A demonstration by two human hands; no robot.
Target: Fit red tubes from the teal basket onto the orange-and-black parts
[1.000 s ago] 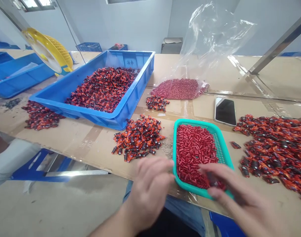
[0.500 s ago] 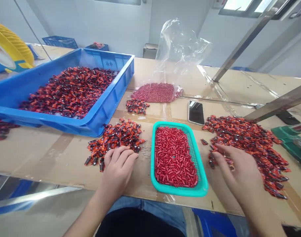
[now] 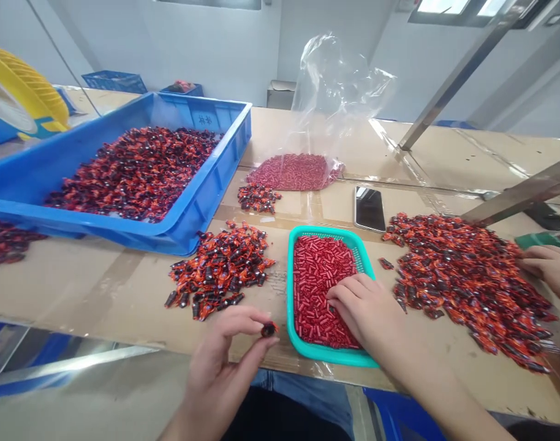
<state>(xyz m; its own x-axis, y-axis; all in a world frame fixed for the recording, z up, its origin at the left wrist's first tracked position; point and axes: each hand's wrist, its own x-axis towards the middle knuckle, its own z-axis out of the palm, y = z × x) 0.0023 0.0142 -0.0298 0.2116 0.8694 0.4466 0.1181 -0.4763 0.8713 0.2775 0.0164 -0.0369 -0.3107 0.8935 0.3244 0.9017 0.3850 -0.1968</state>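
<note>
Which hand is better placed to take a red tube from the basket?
Likely right hand: it rests on the red tubes in the teal basket; left hand pinches a dark piece.

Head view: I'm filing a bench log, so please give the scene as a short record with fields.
left hand: pinches one wrapped piece in its fingers
right hand: fingers on red tubes in teal basket
left of basket: small pile of wrapped pieces
right of basket: large pile, another person's hand at its far edge
behind: blue crate, clear bag, phone
</note>
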